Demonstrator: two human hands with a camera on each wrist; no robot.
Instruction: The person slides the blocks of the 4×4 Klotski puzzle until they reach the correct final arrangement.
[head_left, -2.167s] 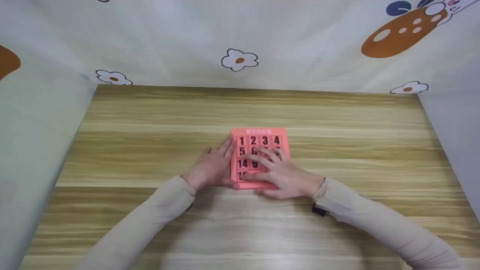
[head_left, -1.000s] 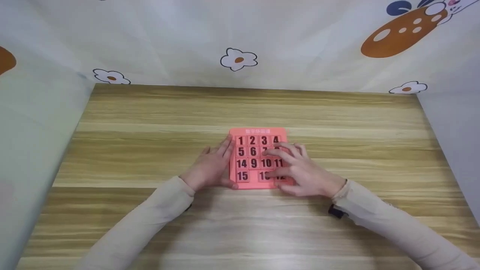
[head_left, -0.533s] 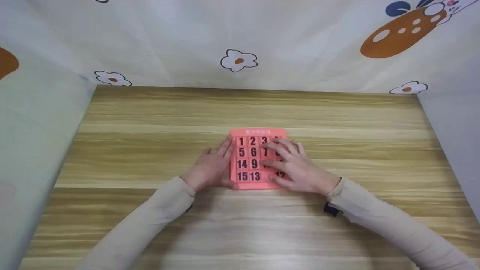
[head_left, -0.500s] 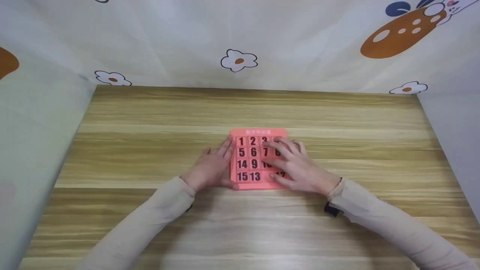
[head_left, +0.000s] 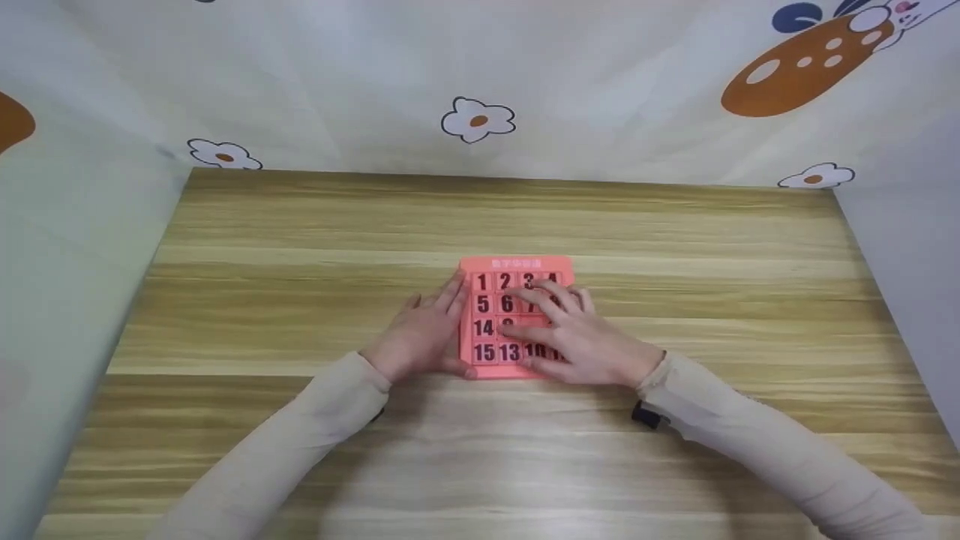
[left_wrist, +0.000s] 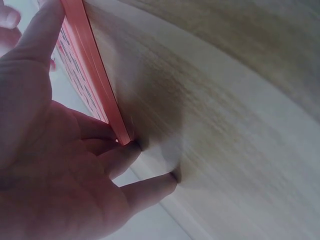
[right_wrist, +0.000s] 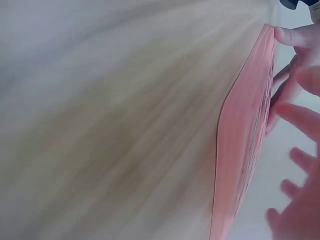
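A pink number slide puzzle (head_left: 517,264) lies flat on the table, black numbers on its tiles. My left hand (head_left: 420,337) rests along its left edge, fingers mostly straight and thumb at the lower left corner. In the left wrist view, fingertips touch the puzzle's edge and the table. Over the puzzle's right half, my right hand (head_left: 581,341) spreads its fingers, one fingertip at the 9 tile (head_left: 508,322). The 10 tile (head_left: 535,350) sits in the bottom row beside the 13 tile (head_left: 509,352). Fingers partly cover the right-hand tiles and the third row.
The wood-grain table (head_left: 300,277) stretches around the puzzle on all sides. A pale curtain (head_left: 360,82) with flower and carrot prints hangs behind it. Pale panels border the left and right. A dark band (head_left: 646,415) shows at the right wrist.
The 13 tile has slid left to the bottom row's second spot, and the 10 tile has dropped into the third. My right hand has shifted left since half a second ago; my left stays put.
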